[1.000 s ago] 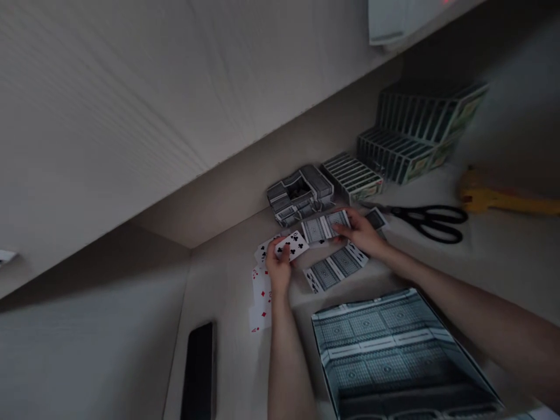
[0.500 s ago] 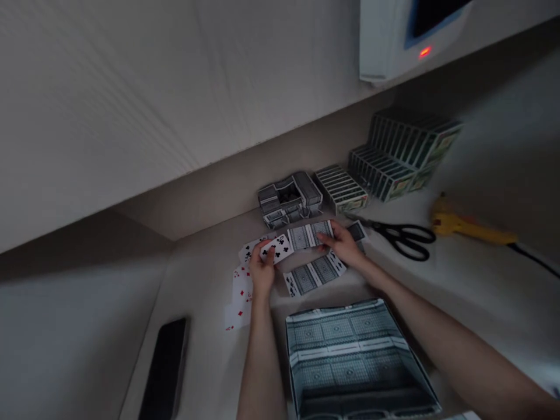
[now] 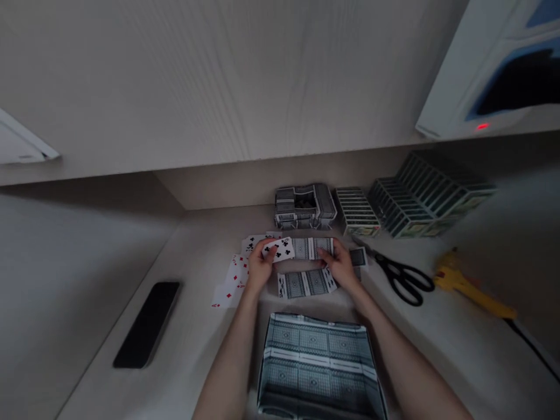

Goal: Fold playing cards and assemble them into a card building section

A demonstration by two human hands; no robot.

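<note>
A strip of playing cards [image 3: 301, 248] is stretched level between my two hands, a face-up six of clubs at its left end and patterned backs along the rest. My left hand [image 3: 261, 261] pinches the club end, thumb on top. At the other end my right hand [image 3: 340, 262] grips the strip with its thumb over the patterned back. Just below lies a second joined strip of cards [image 3: 306, 283], backs up with folded ends. Loose face-up cards [image 3: 228, 294], diamonds and clubs, spread beside my left hand. Nearest me stands an open box [image 3: 317, 356] covered in card backs.
Behind my hands sit a small card-built structure [image 3: 284, 207] and several stacked card boxes [image 3: 356, 210]. Black-handled scissors [image 3: 405, 280] and a yellow glue gun [image 3: 468, 286] lie to the right, a phone [image 3: 147, 324] to the left. A shelf [image 3: 245, 87] overhangs the back.
The view has turned and tilted, so the desk appears more level. Both hands still hold the card strip, which now looks straighter across the picture.
</note>
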